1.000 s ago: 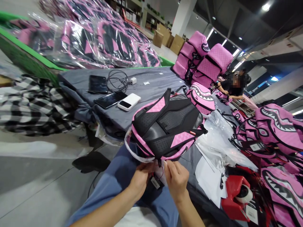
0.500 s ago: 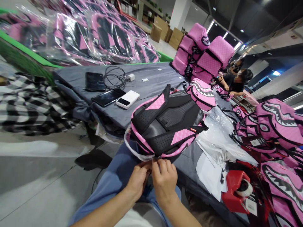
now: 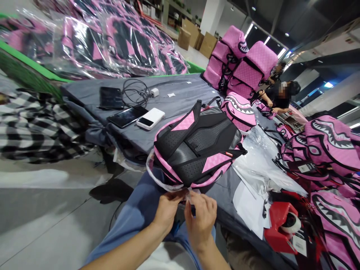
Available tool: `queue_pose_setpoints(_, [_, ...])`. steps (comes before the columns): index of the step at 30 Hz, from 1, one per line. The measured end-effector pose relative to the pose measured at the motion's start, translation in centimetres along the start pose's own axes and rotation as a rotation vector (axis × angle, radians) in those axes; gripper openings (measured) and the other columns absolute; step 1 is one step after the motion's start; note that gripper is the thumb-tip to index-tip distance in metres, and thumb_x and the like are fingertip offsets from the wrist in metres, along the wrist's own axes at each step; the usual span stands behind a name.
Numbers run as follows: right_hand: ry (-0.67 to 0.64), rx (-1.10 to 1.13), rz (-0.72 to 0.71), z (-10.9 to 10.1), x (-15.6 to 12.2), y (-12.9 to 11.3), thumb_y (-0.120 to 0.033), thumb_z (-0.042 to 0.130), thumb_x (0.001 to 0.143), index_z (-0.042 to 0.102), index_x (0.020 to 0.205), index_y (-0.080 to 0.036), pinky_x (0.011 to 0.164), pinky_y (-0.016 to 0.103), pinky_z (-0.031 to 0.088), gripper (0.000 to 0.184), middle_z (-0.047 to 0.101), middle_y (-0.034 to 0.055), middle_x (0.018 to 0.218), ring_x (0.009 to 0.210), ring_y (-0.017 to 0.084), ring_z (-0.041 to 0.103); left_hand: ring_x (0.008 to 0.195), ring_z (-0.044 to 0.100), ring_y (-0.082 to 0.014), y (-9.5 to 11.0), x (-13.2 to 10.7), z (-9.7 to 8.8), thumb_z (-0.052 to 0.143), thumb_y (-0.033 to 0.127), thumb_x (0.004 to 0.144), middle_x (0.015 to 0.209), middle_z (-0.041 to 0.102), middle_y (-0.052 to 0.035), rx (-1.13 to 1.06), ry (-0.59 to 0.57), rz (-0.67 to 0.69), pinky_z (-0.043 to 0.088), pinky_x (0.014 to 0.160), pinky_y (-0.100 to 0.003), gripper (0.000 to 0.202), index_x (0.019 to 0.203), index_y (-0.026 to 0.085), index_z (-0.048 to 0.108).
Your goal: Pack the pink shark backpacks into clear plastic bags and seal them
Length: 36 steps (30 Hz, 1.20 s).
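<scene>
A pink and black backpack (image 3: 197, 146) lies back side up on the near edge of the grey table (image 3: 180, 101), partly inside a clear plastic bag (image 3: 157, 176). My left hand (image 3: 168, 208) and my right hand (image 3: 201, 215) meet just below the backpack's near end. Both hands pinch the clear bag's open edge, with fingers closed. A small hang tag seen before is hidden behind my fingers.
A tablet (image 3: 126, 116), a white power bank (image 3: 150, 119), a dark device (image 3: 111, 97) and cables (image 3: 136, 92) lie on the table. Bagged backpacks (image 3: 112, 45) pile up on the left, shark-mouth backpacks (image 3: 329, 146) on the right. A red tape dispenser (image 3: 281, 227) sits right. Other people (image 3: 281, 97) work beyond.
My right hand has moved left to meet my left hand at the bag's edge. The hang tag between my hands is now covered. The backpack has hardly shifted.
</scene>
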State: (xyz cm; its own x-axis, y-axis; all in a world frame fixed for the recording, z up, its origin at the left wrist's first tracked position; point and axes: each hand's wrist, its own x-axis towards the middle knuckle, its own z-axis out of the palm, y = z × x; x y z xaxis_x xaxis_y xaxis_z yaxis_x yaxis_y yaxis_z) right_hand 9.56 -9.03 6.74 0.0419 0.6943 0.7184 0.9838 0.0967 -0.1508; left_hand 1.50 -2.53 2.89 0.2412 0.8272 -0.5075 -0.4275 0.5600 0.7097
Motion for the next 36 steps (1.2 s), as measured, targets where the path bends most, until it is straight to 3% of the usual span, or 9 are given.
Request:
queue_pose_setpoints(4, [0.071, -0.103, 0.097, 1.9, 0.1, 0.7, -0.026, 0.049, 0.106, 0.059, 0.098, -0.018, 0.073, 0.034, 0.039, 0.016, 0.066, 0.0046, 0.08, 0.076, 0.02, 0.056, 0.071, 0.065, -0.0223, -0.3, 0.4, 0.1, 0.093, 0.045, 0.037, 0.072, 0.075, -0.0071, 0.024, 0.031, 0.06, 0.055, 0.072, -0.034, 0.044, 0.066, 0.016, 0.076])
queue_pose_setpoints(8, [0.116, -0.143, 0.051, 3.4, -0.2, 1.1, -0.017, 0.048, 0.104, 0.056, 0.083, -0.021, 0.068, 0.033, 0.033, 0.023, 0.058, 0.0014, 0.072, 0.069, 0.018, 0.049, 0.073, 0.066, -0.0234, -0.3, 0.0, -0.3, 0.092, 0.045, 0.04, 0.074, 0.076, -0.0082, 0.072, 0.056, 0.09, 0.056, 0.072, -0.035, 0.044, 0.069, 0.015, 0.078])
queue_pose_setpoints(15, [-0.008, -0.228, -0.084, 2.1, 0.2, 0.5, -0.012, 0.051, 0.1, 0.06, 0.087, -0.019, 0.069, 0.035, 0.031, 0.017, 0.061, 0.0039, 0.08, 0.075, 0.019, 0.049, 0.075, 0.066, -0.0244, 1.3, -1.3, -0.5, 0.085, 0.049, 0.044, 0.068, 0.074, -0.006, 0.2, 0.074, 0.109, 0.057, 0.075, -0.034, 0.035, 0.06, 0.018, 0.075])
queue_pose_setpoints(19, [-0.176, -0.19, -0.085, 1.1, 0.5, -0.2, -0.029, 0.053, 0.095, 0.063, 0.092, -0.016, 0.071, 0.039, 0.033, 0.017, 0.061, 0.0093, 0.087, 0.082, 0.025, 0.05, 0.072, 0.066, -0.0233, 3.0, -2.2, 0.5, 0.083, 0.049, 0.043, 0.067, 0.073, -0.0051, 0.247, 0.045, 0.073, 0.056, 0.073, -0.032, 0.037, 0.062, 0.018, 0.076])
queue_pose_setpoints(21, [-0.165, -0.167, -0.068, 1.1, 0.5, -0.3, -0.034, 0.049, 0.096, 0.062, 0.087, -0.016, 0.071, 0.039, 0.033, 0.024, 0.061, 0.0096, 0.085, 0.081, 0.026, 0.05, 0.078, 0.068, -0.025, 3.8, -3.2, 0.7, 0.083, 0.051, 0.046, 0.074, 0.076, -0.006, 0.253, -0.016, 0.026, 0.057, 0.077, -0.032, 0.04, 0.067, 0.018, 0.077])
queue_pose_setpoints(25, [-0.056, -0.156, -0.052, 1.5, 0.2, 0.0, -0.023, 0.042, 0.104, 0.061, 0.086, -0.018, 0.07, 0.037, 0.031, 0.027, 0.061, 0.0051, 0.079, 0.075, 0.021, 0.049, 0.099, 0.071, -0.0296, 4.4, -4.7, -0.6, 0.086, 0.046, 0.05, 0.094, 0.079, -0.0092, 0.196, -0.101, 0.014, 0.056, 0.094, -0.037, 0.047, 0.087, 0.018, 0.079])
queue_pose_setpoints(29, [-0.02, -0.021, 0.067, 1.4, -0.1, 0.3, -0.017, 0.048, 0.105, 0.059, 0.084, -0.019, 0.071, 0.034, 0.031, 0.023, 0.062, 0.0003, 0.075, 0.074, 0.018, 0.051, 0.106, 0.069, -0.0297, 3.3, -3.6, -2.2, 0.09, 0.049, 0.047, 0.098, 0.079, -0.01, 0.145, -0.018, 0.027, 0.053, 0.099, -0.036, 0.055, 0.09, 0.017, 0.078])
queue_pose_setpoints(34, [-0.103, 0.197, 0.271, 0.7, 0.0, 0.7, -0.021, 0.054, 0.101, 0.063, 0.082, -0.02, 0.072, 0.032, 0.033, 0.021, 0.067, 0.0001, 0.078, 0.075, 0.016, 0.058, 0.105, 0.068, -0.0292, 1.3, -1.6, -0.5, 0.094, 0.055, 0.049, 0.096, 0.078, -0.0098, -0.092, -0.223, -0.107, 0.055, 0.093, -0.037, 0.058, 0.087, 0.015, 0.077])
queue_pose_setpoints(36, [-0.142, 0.306, 0.407, 0.7, 0.0, 1.0, -0.024, 0.058, 0.097, 0.066, 0.078, -0.02, 0.071, 0.031, 0.037, 0.021, 0.069, -0.0002, 0.075, 0.072, 0.016, 0.06, 0.099, 0.069, -0.0267, 0.4, -1.2, 0.1, 0.097, 0.053, 0.042, 0.091, 0.077, -0.0076, -0.173, -0.225, -0.163, 0.056, 0.09, -0.036, 0.06, 0.085, 0.017, 0.077])
